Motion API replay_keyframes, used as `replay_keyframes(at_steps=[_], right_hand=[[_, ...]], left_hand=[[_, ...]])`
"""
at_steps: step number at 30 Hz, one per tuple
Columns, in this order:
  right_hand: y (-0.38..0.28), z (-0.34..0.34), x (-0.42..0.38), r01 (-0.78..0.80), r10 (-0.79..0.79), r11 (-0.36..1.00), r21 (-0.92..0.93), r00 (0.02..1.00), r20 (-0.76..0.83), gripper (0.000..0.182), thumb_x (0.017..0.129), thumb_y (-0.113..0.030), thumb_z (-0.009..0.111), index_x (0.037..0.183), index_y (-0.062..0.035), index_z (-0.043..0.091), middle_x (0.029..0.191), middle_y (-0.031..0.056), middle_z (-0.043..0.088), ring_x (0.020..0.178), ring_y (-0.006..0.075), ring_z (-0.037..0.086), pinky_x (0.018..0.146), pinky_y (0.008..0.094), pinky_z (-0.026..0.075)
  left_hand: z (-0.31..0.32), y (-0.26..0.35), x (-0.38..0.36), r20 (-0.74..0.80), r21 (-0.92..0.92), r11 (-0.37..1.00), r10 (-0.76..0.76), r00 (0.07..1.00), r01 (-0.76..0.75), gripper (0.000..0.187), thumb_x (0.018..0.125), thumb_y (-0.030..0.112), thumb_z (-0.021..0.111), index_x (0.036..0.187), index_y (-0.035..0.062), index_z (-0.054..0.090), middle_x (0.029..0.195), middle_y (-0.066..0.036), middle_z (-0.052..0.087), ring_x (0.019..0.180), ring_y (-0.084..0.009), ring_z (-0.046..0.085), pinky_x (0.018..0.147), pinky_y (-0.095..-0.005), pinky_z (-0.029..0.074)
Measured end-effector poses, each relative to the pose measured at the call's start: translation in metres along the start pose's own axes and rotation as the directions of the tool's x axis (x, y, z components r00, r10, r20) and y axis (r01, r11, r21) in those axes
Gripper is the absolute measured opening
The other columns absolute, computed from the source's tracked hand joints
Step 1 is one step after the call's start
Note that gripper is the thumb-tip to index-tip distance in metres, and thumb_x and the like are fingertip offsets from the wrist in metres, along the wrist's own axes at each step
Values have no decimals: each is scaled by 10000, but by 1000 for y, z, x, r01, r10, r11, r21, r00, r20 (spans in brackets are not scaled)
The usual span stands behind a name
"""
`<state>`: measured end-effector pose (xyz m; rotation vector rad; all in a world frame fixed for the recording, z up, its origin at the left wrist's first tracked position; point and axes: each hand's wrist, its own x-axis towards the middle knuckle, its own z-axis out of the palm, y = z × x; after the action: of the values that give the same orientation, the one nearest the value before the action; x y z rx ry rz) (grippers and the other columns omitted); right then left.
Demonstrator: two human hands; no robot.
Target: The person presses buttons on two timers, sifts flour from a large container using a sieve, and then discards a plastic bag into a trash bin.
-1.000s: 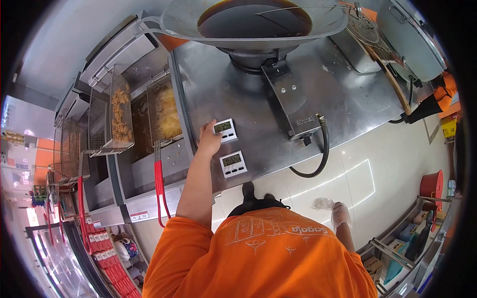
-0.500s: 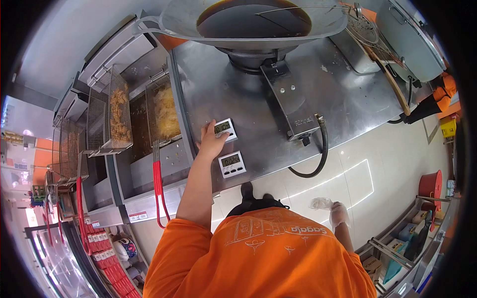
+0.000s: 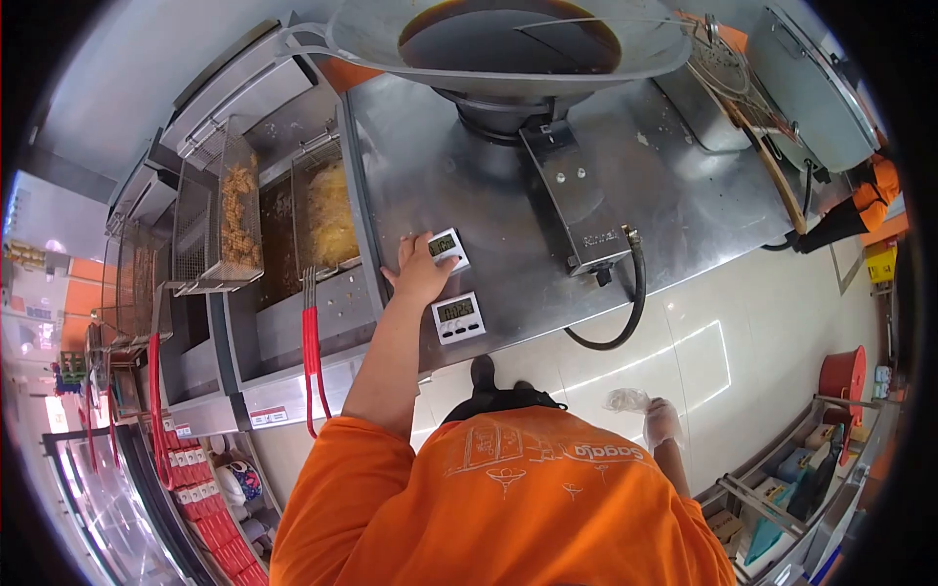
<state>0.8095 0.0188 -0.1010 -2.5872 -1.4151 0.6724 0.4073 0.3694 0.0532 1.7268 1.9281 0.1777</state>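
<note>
My bare left hand lies on the steel counter with its fingers spread, against the left side of a white digital timer. The thumb is at the timer's lower edge, by its buttons. Just below lies a second white timer, its display lit with digits. Down at my right side, my right hand wears a thin clear glove. It is closed on crumpled clear plastic, which looks like a loose disposable glove.
A large wok of dark liquid stands on a burner with a black hose. To the left, a fryer basket holds frying food in oil; another basket with browned pieces hangs beside it. Strainers lie at right.
The view has shifted slightly. My left hand's fingers have moved a little left on the upper timer, with the thumb now lower at its edge. The right hand stays low with the plastic.
</note>
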Motion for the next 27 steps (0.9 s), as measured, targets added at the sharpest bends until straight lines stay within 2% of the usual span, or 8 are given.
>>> replay_keyframes(at_steps=[7,10,13,15,16,19,24,27], right_hand=[[9,8,-6,-65,59,991,120,997,53,118,715,-41,479,752,-60,590,791,139,604,775,293,580,685,332,468],[24,14,-8,-46,45,999,17,998,49,77,723,-75,507,735,-67,583,766,113,607,739,255,590,645,315,476],[36,19,-10,-14,16,999,-43,999,44,68,714,-71,517,726,-66,583,764,115,607,738,254,591,642,315,477],[40,24,-8,31,-19,978,-205,998,61,67,712,-72,520,725,-72,587,772,116,608,746,253,592,647,323,476],[41,24,-9,30,-17,978,-207,998,62,67,712,-72,520,725,-72,587,772,116,608,746,253,592,647,323,476],[33,22,-8,87,-83,984,-158,996,31,71,716,-84,525,737,-70,591,769,124,608,751,262,592,651,335,475],[10,10,-8,-17,15,998,66,999,35,81,728,-99,529,757,-60,594,773,134,608,753,283,588,644,340,469],[10,15,-5,-4,2,999,46,1000,26,80,732,-107,530,752,-61,593,782,134,607,751,283,587,638,332,469]], left_hand=[[4,-3,-1,-34,28,998,61,998,-60,672,736,379,547,1306,128,295,1385,-55,214,1312,-215,95,992,-586,55],[9,-11,0,-84,9,994,113,990,-112,671,736,383,573,1296,116,317,1371,-73,249,1303,-257,134,973,-595,111],[9,-12,-3,-67,-14,995,98,993,-100,691,738,385,569,1311,123,284,1395,-75,191,1310,-250,101,994,-575,71],[11,-14,-4,-84,-38,993,109,990,-113,691,739,386,572,1311,123,287,1393,-79,197,1309,-253,102,993,-575,76],[13,-15,-5,-104,-60,990,122,987,-129,690,740,387,576,1310,123,290,1391,-83,202,1309,-257,103,993,-574,81],[13,-17,-6,-120,-68,987,137,983,-146,693,746,387,572,1313,117,281,1387,-82,210,1308,-254,106,992,-577,81],[12,-14,-4,-113,-24,993,112,987,-116,700,749,406,571,1312,114,274,1382,-76,219,1306,-237,120,992,-580,80],[5,-5,-4,-80,7,997,78,994,-78,696,752,425,564,1307,114,280,1381,-75,221,1304,-229,130,989,-588,74]])
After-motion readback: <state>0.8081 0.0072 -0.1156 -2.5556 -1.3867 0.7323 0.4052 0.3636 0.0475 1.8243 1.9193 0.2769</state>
